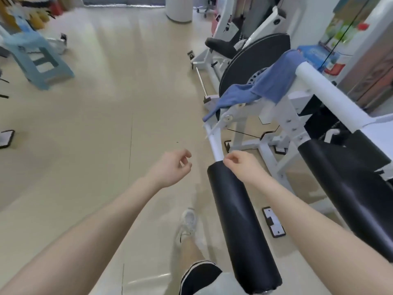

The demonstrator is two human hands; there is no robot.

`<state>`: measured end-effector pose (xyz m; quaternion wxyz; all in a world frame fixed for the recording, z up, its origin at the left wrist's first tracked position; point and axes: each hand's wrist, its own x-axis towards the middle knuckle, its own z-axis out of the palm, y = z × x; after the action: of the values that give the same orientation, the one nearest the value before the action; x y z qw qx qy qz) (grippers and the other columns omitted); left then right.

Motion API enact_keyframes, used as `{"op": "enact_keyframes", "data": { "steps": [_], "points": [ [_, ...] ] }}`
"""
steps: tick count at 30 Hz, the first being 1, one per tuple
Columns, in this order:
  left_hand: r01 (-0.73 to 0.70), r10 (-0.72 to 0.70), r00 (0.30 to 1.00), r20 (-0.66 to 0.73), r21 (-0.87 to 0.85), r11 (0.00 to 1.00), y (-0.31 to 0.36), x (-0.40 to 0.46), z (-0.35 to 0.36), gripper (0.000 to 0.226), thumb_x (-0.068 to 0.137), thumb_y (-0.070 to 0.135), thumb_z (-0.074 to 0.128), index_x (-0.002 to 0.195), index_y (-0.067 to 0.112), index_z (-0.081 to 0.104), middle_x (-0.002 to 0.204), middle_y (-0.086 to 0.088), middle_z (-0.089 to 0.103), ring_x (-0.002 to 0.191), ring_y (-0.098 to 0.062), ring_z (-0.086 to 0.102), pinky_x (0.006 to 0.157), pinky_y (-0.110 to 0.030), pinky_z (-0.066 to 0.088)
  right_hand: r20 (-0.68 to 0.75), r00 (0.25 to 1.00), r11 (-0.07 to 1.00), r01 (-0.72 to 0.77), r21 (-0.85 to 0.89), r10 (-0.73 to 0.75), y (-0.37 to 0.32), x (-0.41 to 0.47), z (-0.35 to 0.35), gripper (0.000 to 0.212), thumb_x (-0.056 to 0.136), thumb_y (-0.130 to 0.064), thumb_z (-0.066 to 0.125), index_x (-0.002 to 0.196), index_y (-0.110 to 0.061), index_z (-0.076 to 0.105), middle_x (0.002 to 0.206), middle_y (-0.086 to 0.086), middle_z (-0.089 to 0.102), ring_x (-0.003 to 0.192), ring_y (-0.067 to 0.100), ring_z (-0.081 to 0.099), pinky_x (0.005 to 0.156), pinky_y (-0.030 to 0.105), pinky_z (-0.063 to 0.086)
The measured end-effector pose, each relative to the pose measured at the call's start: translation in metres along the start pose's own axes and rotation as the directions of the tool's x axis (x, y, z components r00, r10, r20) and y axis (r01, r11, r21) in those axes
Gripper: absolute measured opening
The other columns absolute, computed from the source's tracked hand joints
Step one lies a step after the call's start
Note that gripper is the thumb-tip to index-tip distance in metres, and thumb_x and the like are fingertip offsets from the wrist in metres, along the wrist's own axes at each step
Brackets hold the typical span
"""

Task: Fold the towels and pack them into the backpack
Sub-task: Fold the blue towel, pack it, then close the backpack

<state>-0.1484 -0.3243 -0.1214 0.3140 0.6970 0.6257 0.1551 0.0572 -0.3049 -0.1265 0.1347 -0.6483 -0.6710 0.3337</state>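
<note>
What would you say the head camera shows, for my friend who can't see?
Two empty hands, left and right, reach toward a blue towel draped over a white gym machine. A blue stool stands far left.

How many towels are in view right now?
1. A blue towel hangs over the white bar of the gym machine, ahead and to the right of both hands. No backpack shows, and other towels may lie out of frame.
</note>
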Motion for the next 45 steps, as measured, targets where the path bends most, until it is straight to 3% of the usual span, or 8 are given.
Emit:
{"op": "enact_keyframes", "data": {
  "steps": [8, 14, 16, 19, 27, 31, 35, 45],
  "points": [
    [-0.012, 0.011, 0.998, 0.056, 0.015, 1.000, -0.022, 0.192, -0.054, 0.028, 0.092, 0.016, 0.047, 0.120, 0.012, 0.053, 0.093, 0.005, 0.054, 0.081, -0.016, 0.052, 0.081, -0.029, 0.046, -0.127, 0.990, 0.936, 0.008, -0.352, -0.056, -0.005, 0.218, -0.036, 0.023, 0.093, -0.018, 0.041, 0.099, -0.006, 0.059, 0.101, 0.012, 0.063, 0.096, 0.031, 0.059, 0.075, 0.036, 0.045],
    [-0.034, 0.029, 0.995, 0.095, 0.059, 0.998, -0.021, 0.311, -0.081, 0.027, 0.092, 0.019, 0.047, 0.118, 0.018, 0.054, 0.092, 0.010, 0.056, 0.085, -0.014, 0.054, 0.075, -0.023, 0.041, -0.115, 0.992, 0.605, -0.061, -0.794, -0.050, 0.015, 0.329, -0.066, 0.029, 0.078, -0.016, 0.062, 0.107, -0.011, 0.059, 0.106, 0.009, 0.062, 0.098, 0.027, 0.059, 0.076, 0.033, 0.045],
    [-0.038, 0.034, 0.993, 0.112, 0.040, 0.998, -0.026, 0.335, -0.081, 0.027, 0.092, 0.016, 0.047, 0.118, 0.015, 0.055, 0.093, 0.007, 0.056, 0.084, -0.016, 0.055, 0.069, -0.021, 0.038, -0.161, 0.987, 0.522, -0.138, -0.842, 0.001, 0.027, 0.350, -0.070, 0.036, 0.064, -0.023, 0.073, 0.099, -0.016, 0.067, 0.092, 0.001, 0.067, 0.084, 0.019, 0.064, 0.071, 0.028, 0.049],
    [-0.052, 0.045, 0.984, 0.170, 0.037, 0.998, -0.034, 0.361, -0.080, 0.027, 0.093, 0.015, 0.046, 0.118, 0.013, 0.055, 0.096, 0.004, 0.059, 0.084, -0.015, 0.054, 0.062, -0.020, 0.034, -0.182, 0.972, 0.538, -0.235, -0.809, 0.151, 0.043, 0.366, -0.072, 0.036, 0.088, -0.021, 0.051, 0.123, -0.012, 0.050, 0.120, 0.005, 0.057, 0.111, 0.021, 0.055, 0.092, 0.032, 0.042],
    [-0.132, 0.106, 0.940, 0.325, 0.058, 0.990, -0.050, 0.401, -0.092, 0.025, 0.093, 0.017, 0.045, 0.115, 0.016, 0.057, 0.091, 0.007, 0.057, 0.089, -0.022, 0.060, 0.080, -0.029, 0.046, -0.128, 0.981, 0.457, -0.182, -0.871, 0.146, 0.018, 0.377, -0.069, 0.028, 0.087, -0.019, 0.054, 0.114, -0.014, 0.051, 0.114, 0.006, 0.060, 0.110, 0.023, 0.054, 0.092, 0.033, 0.041],
    [-0.250, 0.234, 0.912, 0.337, 0.003, 0.968, -0.059, 0.409, -0.117, 0.026, 0.093, 0.016, 0.046, 0.116, 0.016, 0.056, 0.089, 0.005, 0.058, 0.082, -0.021, 0.058, 0.077, -0.028, 0.047, -0.222, 0.955, 0.595, -0.295, -0.747, 0.194, -0.040, 0.368, -0.064, 0.034, 0.059, -0.019, 0.081, 0.084, -0.010, 0.060, 0.071, 0.005, 0.065, 0.060, 0.019, 0.065, 0.046, 0.025, 0.040],
    [-0.350, 0.359, 0.875, 0.325, -0.089, 0.933, -0.071, 0.409, -0.148, 0.029, 0.093, 0.015, 0.045, 0.122, 0.017, 0.050, 0.091, 0.006, 0.057, 0.074, -0.013, 0.054, 0.063, -0.019, 0.042, -0.295, 0.928, 0.842, -0.340, -0.418, 0.228, -0.100, 0.362, -0.055, 0.017, 0.100, -0.021, 0.028, 0.112, -0.013, 0.037, 0.104, 0.015, 0.061, 0.092, 0.031, 0.063, 0.060, 0.032, 0.039],
    [-0.541, 0.626, 0.779, 0.036, -0.464, 0.701, -0.077, 0.376, -0.216, 0.018, 0.095, 0.015, 0.046, 0.109, 0.023, 0.054, 0.096, 0.007, 0.061, 0.084, 0.001, 0.056, 0.073, -0.003, 0.040, -0.666, 0.703, 0.966, -0.232, 0.118, 0.250, -0.212, 0.281, -0.037, 0.019, 0.098, -0.024, 0.037, 0.110, -0.012, 0.045, 0.090, 0.005, 0.059, 0.084, 0.027, 0.055, 0.071, 0.037, 0.042]
  ]
}}
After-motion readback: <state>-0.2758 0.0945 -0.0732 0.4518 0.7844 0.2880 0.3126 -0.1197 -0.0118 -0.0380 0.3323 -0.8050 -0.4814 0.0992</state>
